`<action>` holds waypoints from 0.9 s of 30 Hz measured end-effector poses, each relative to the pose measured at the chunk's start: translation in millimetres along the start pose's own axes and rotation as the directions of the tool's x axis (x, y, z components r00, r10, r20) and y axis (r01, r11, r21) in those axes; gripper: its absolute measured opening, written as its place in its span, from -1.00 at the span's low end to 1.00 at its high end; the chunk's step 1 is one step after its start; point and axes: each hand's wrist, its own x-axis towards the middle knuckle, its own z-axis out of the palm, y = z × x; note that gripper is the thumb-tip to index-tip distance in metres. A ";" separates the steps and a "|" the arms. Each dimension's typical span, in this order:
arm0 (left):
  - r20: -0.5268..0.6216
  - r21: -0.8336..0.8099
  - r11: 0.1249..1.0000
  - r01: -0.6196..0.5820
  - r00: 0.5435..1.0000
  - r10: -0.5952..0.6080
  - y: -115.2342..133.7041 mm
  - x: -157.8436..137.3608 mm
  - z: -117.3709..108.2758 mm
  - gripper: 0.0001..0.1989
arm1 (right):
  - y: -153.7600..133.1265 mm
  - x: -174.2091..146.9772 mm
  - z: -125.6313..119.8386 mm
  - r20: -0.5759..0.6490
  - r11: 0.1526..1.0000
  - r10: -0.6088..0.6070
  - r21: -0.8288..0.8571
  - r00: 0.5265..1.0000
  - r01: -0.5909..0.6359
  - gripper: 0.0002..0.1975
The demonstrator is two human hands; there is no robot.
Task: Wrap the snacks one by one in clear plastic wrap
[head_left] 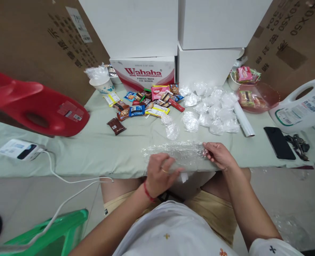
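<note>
Head view shows the bench (85, 156) before you, with a crumpled sheet of clear film (184, 148) lying at its near edge, between your hands and the snack packets. Your right hand (216, 153) pinches the right end of the film between thumb and fingers. Your left hand (161, 174), wearing a ring (164, 170) and a red cord (148, 192) at the wrist, is blurred, its fingers bent over the near left part of the film; you cannot tell from this view whether it grips it.

Just beyond the film you have a cluster of clear plastic bundles (213, 110), with a white roll (244, 120) slanting along their right side. To their left lies a heap of snack packets (149, 103), and one brown packet (116, 126) sits apart, nearer to you. Behind the heap stands a Wahaha box (144, 73).

On your right are a pink bowl (271, 96) holding packets, a white jug (298, 105), a black phone (279, 143) and keys (298, 146) beside it. On your left are a red jug (42, 103) and a white device (16, 148) with a cable (56, 174) plugged in
</note>
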 end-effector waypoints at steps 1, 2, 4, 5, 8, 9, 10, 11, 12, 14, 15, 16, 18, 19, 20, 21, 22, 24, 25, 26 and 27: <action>0.010 0.001 0.997 -0.071 0.997 0.071 9.7 -2.2 12.7 -0.66 | -0.6 -0.5 2.9 -0.001 1.000 -0.003 0.030 1.000 0.003 -0.42; 0.023 0.012 0.995 -0.097 0.995 0.097 16.8 -2.9 24.9 -0.62 | -1.2 -1.1 5.4 -0.001 0.998 -0.007 0.055 1.000 0.007 -0.43; 0.060 0.003 0.998 -0.069 0.996 0.069 23.1 0.2 44.5 -0.72 | -2.3 -2.7 8.3 0.006 0.996 -0.017 0.084 1.000 0.017 -0.45; 0.090 -0.032 0.999 -0.034 0.995 0.037 23.1 3.7 50.9 -0.82 | -2.8 -3.8 8.6 0.009 0.996 -0.025 0.088 1.000 0.024 -0.45; 0.182 -0.221 0.964 0.145 0.978 -0.105 16.5 17.0 55.7 -0.88 | -3.1 -6.9 5.9 0.016 0.996 -0.056 0.067 0.998 0.055 -0.43; 0.208 -0.276 0.936 0.220 0.964 -0.165 13.6 21.5 53.7 -0.83 | -2.9 -7.6 4.6 0.032 0.997 -0.062 0.053 0.998 0.060 -0.42; 0.233 -0.314 0.903 0.293 0.946 -0.225 11.0 25.6 50.6 -0.79 | -2.6 -8.1 3.4 0.054 0.997 -0.064 0.039 0.996 0.062 -0.42; 0.257 -0.337 0.872 0.355 0.926 -0.278 9.0 29.3 47.0 -0.76 | -2.3 -8.3 2.5 0.081 0.998 -0.062 0.027 0.995 0.060 -0.42; 0.282 -0.348 0.847 0.402 0.907 -0.314 7.5 32.4 43.2 -0.74 | -2.1 -8.2 2.0 0.109 0.998 -0.060 0.020 0.992 0.058 -0.41; 0.325 -0.368 0.814 0.451 0.882 -0.341 6.1 37.3 36.1 -0.71 | -2.6 -7.6 2.0 0.147 0.998 -0.055 0.022 0.988 0.052 -0.41; 0.340 -0.379 0.803 0.459 0.877 -0.341 5.8 39.0 33.2 -0.70 | -3.3 -7.2 2.2 0.158 0.998 -0.052 0.028 0.986 0.049 -0.42; 0.349 -0.390 0.796 0.463 0.874 -0.338 5.8 40.2 30.7 -0.69 | -4.4 -6.9 2.6 0.166 0.998 -0.050 0.034 0.985 0.045 -0.42; 0.354 -0.402 0.788 0.466 0.873 -0.336 5.4 41.8 27.0 -0.68 | -6.9 -6.6 3.4 0.179 0.999 -0.042 0.039 0.983 0.036 -0.43; 0.352 -0.403 0.788 0.466 0.873 -0.336 4.9 42.4 25.6 -0.68 | -8.1 -6.6 3.8 0.184 0.999 -0.038 0.037 0.982 0.032 -0.43; 0.350 -0.402 0.789 0.464 0.874 -0.336 4.0 42.8 24.5 -0.67 | -9.3 -6.8 4.1 0.190 0.999 -0.035 0.035 0.981 0.029 -0.43; 0.347 -0.398 0.794 0.460 0.877 -0.334 2.8 43.4 23.5 -0.67 | -10.2 -7.0 4.5 0.197 0.999 -0.033 0.033 0.980 0.027 -0.43; 0.344 -0.394 0.801 0.451 0.881 -0.326 1.2 44.1 22.4 -0.67 | -11.1 -7.3 4.9 0.204 0.999 -0.033 0.031 0.978 0.027 -0.43; 0.333 -0.380 0.830 0.408 0.898 -0.289 -2.3 45.9 19.9 -0.70 | -12.8 -8.0 5.4 0.215 0.999 -0.034 0.029 0.976 0.029 -0.42; 0.316 -0.367 0.855 0.366 0.914 -0.255 -3.9 47.0 18.2 -0.72 | -13.7 -8.3 5.5 0.220 0.999 -0.035 0.028 0.975 0.030 -0.41; 0.288 -0.346 0.889 0.299 0.936 -0.203 -5.0 48.1 16.1 -0.74 | -14.8 -8.5 5.4 0.226 0.999 -0.036 0.028 0.974 0.030 -0.41; 0.252 -0.308 0.928 0.209 0.959 -0.132 -5.5 49.1 13.6 -0.76 | -16.2 -8.7 5.2 0.231 0.999 -0.036 0.032 0.972 0.029 -0.41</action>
